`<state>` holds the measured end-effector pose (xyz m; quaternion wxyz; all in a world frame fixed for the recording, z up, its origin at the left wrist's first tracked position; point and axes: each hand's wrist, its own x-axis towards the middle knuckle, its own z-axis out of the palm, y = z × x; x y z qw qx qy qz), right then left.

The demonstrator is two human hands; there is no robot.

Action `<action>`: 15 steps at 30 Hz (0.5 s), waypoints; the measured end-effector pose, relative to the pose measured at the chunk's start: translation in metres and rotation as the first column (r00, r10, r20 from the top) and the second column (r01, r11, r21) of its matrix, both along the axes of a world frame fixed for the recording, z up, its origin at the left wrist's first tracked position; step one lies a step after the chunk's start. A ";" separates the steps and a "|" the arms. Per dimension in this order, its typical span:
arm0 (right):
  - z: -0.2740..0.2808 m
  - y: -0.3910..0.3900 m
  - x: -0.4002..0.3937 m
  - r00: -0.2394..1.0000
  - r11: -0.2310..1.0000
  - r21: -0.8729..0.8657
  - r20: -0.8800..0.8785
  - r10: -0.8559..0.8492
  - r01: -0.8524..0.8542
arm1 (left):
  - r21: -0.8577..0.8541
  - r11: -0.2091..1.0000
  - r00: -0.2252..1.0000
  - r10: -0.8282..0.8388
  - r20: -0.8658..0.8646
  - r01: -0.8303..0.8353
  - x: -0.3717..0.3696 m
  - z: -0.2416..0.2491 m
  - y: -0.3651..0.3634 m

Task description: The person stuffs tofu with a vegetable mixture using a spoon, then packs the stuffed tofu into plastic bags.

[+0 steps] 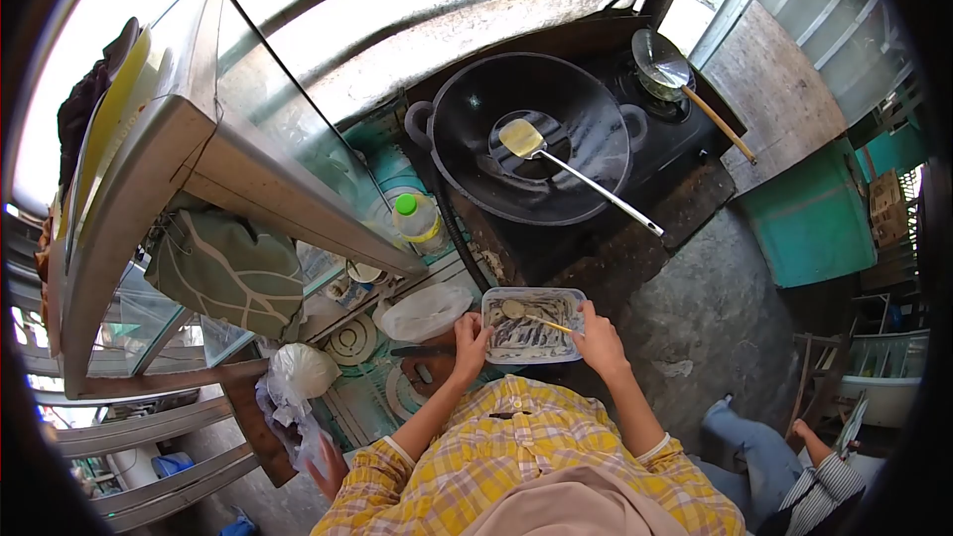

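A clear rectangular plastic container (pixel 534 351) is held level in front of my body, its inside smeared with pale batter-like residue. A spoon with a yellow handle (pixel 548 323) rests in it. My left hand (pixel 471 342) grips the container's left rim, fingers closed on it. At the right rim, my right hand (pixel 599 339) is closed on the container's edge, close to the end of the spoon handle. Beyond the container, a large black wok (pixel 467 179) sits on the stove with a metal spatula (pixel 586 182) lying across it.
A strainer with a wooden handle (pixel 717 122) lies at the stove's right. Left are a green-capped bottle (pixel 417 220), a plastic bag (pixel 427 313) and a glass cabinet (pixel 288 179). Another person's hand (pixel 328 469) shows at lower left; a seated person (pixel 759 457) is at lower right.
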<state>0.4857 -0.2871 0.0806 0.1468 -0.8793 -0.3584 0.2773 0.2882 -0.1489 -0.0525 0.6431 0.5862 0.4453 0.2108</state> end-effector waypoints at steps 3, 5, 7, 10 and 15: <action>-0.018 -0.004 -0.006 0.993 0.981 0.192 -0.116 0.027 -0.004 | -0.168 0.986 0.997 0.032 0.071 -0.020 -0.001 -0.001 -0.003; -0.015 0.003 -0.020 0.958 0.922 0.347 -0.278 -0.076 0.173 | -0.299 0.954 0.997 0.026 0.072 -0.004 0.000 0.019 0.002; -0.015 0.013 -0.034 0.916 0.831 0.467 -0.383 -0.117 0.302 | -0.417 0.909 0.987 0.070 0.146 -0.002 0.002 0.026 0.003; -0.029 0.020 -0.048 0.943 0.751 0.598 -0.321 -0.094 0.279 | -0.461 0.886 0.972 0.057 0.230 0.057 0.006 0.030 -0.003; -0.019 0.014 -0.057 0.989 0.765 0.627 -0.107 -0.098 0.144 | -0.352 0.920 0.959 -0.076 0.274 0.174 0.010 0.036 -0.017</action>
